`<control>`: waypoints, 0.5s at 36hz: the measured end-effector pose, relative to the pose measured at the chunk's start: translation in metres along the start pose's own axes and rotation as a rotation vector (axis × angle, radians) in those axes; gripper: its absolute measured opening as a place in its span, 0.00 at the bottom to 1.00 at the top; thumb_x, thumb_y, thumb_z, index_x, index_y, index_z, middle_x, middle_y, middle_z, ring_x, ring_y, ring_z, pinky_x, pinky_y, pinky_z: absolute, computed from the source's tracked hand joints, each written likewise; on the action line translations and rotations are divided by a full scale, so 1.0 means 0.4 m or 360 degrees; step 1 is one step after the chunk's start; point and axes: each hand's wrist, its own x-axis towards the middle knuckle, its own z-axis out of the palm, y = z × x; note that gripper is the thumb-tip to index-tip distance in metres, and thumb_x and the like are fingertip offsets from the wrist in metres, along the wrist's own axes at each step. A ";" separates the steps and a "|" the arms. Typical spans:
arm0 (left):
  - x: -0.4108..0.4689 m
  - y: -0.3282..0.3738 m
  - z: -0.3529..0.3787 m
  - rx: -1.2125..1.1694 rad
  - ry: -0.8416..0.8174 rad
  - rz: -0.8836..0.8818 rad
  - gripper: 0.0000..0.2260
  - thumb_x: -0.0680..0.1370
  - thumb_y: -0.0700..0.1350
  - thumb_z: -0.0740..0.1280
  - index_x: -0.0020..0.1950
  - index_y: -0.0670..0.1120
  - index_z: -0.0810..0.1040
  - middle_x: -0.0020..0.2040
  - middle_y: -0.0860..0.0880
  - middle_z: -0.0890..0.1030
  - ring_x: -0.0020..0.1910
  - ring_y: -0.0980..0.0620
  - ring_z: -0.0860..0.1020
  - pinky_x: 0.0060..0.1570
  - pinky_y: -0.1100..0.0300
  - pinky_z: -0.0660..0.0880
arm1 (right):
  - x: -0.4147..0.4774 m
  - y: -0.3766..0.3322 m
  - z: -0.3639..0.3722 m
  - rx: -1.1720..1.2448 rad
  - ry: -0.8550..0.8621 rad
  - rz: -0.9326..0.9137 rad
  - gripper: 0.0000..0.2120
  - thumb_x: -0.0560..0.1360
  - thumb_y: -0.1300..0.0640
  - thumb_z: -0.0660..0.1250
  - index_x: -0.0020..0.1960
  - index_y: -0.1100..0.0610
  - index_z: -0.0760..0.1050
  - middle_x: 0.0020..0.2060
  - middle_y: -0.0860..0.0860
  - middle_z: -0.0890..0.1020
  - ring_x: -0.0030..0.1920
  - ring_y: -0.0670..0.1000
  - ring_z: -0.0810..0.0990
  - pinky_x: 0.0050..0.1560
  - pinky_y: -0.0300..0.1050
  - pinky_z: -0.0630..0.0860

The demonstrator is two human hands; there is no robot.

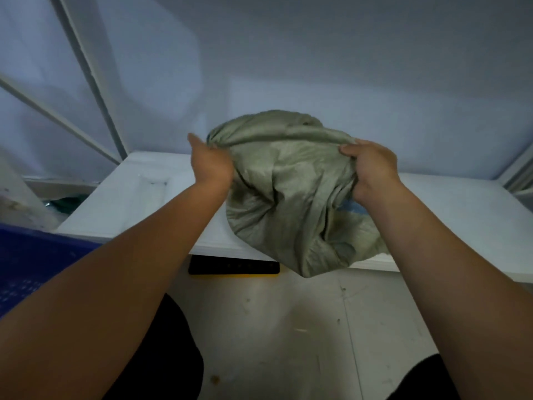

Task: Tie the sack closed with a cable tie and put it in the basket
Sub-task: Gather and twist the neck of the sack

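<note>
A person is holding a grey-green sack (288,183) with both hands. The sack is sitting on a white counter (129,197), in the middle of the picture, and its bottom end is hanging a little over the front edge of the counter. The cloth is looking soft and full of folds. The left hand (212,166) is grabbing the left side of the sack, where the cloth is bunching together. Its thumb is sticking up, and its fingers are tucking into the cloth, so most of them are hiding from us. The right hand (370,168) is grabbing the right side of the sack. Its fingers (350,148) are curling tight around a thick fold of cloth at the top. Both arms are reaching out from the bottom of the picture. A small patch of light blue (353,207) is peeking out by the sack, just under the right wrist, and it is too hard to tell what it is. A blue basket (28,255) is sitting low on the left side, below the counter and well apart from the sack, and the left arm is covering part of it. A flat black thing with a yellow edge (233,268) is lying on the floor (288,327) just under the front of the counter. The floor is pale and is showing little marks and scratches.
</note>
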 end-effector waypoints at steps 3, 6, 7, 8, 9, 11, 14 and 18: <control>0.041 -0.034 -0.011 0.0162 0.0034 -0.0369 0.19 0.83 0.38 0.59 0.74 0.36 0.69 0.70 0.35 0.76 0.67 0.37 0.77 0.61 0.48 0.76 | 0.023 0.033 -0.021 -0.0402 -0.0102 0.0209 0.06 0.75 0.62 0.73 0.51 0.60 0.81 0.51 0.59 0.86 0.45 0.56 0.86 0.40 0.46 0.82; 0.032 -0.048 -0.005 0.0075 -0.0284 -0.0528 0.17 0.83 0.41 0.59 0.70 0.37 0.74 0.60 0.41 0.81 0.57 0.41 0.81 0.52 0.51 0.80 | 0.022 0.057 -0.041 -0.0403 -0.0318 0.0409 0.13 0.79 0.52 0.69 0.57 0.60 0.82 0.52 0.57 0.87 0.49 0.56 0.87 0.43 0.46 0.82; 0.025 -0.045 -0.003 0.0032 -0.0341 -0.0526 0.17 0.83 0.44 0.61 0.69 0.38 0.74 0.57 0.42 0.82 0.53 0.44 0.82 0.48 0.53 0.81 | 0.020 0.056 -0.040 -0.0324 -0.0375 0.0419 0.14 0.80 0.51 0.67 0.58 0.60 0.82 0.54 0.56 0.87 0.51 0.55 0.86 0.47 0.48 0.82; 0.018 -0.041 0.000 -0.0018 -0.0397 -0.0500 0.17 0.83 0.48 0.62 0.68 0.40 0.75 0.54 0.43 0.82 0.51 0.46 0.82 0.45 0.56 0.81 | 0.015 0.055 -0.040 -0.0213 -0.0423 0.0428 0.15 0.81 0.51 0.64 0.59 0.60 0.82 0.56 0.56 0.86 0.53 0.56 0.86 0.50 0.49 0.82; 0.013 -0.033 0.007 -0.0089 -0.0458 -0.0456 0.18 0.82 0.52 0.64 0.66 0.42 0.77 0.54 0.44 0.83 0.50 0.47 0.82 0.44 0.57 0.80 | 0.009 0.049 -0.037 -0.0080 -0.0456 0.0442 0.16 0.82 0.52 0.62 0.60 0.61 0.81 0.57 0.56 0.85 0.55 0.56 0.85 0.52 0.49 0.82; 0.010 -0.017 0.017 -0.0238 -0.0610 -0.0369 0.24 0.80 0.60 0.65 0.69 0.45 0.78 0.58 0.45 0.85 0.54 0.48 0.84 0.51 0.57 0.81 | -0.010 0.030 -0.023 0.0127 -0.0501 0.0475 0.17 0.84 0.53 0.59 0.63 0.62 0.80 0.58 0.58 0.85 0.56 0.57 0.86 0.51 0.50 0.83; -0.003 0.000 0.024 -0.0341 -0.0842 -0.0273 0.28 0.78 0.63 0.67 0.72 0.48 0.76 0.62 0.47 0.84 0.58 0.49 0.84 0.60 0.55 0.79 | -0.036 0.020 0.007 0.0119 -0.0647 0.0540 0.17 0.85 0.54 0.57 0.61 0.63 0.80 0.56 0.60 0.86 0.51 0.57 0.87 0.46 0.50 0.85; -0.035 0.010 0.028 -0.0046 -0.0931 0.0042 0.24 0.75 0.51 0.74 0.69 0.46 0.78 0.58 0.48 0.85 0.56 0.50 0.84 0.60 0.53 0.80 | -0.060 0.029 0.043 -0.0175 -0.0828 0.0613 0.19 0.82 0.47 0.64 0.58 0.61 0.83 0.52 0.59 0.87 0.51 0.58 0.87 0.54 0.53 0.83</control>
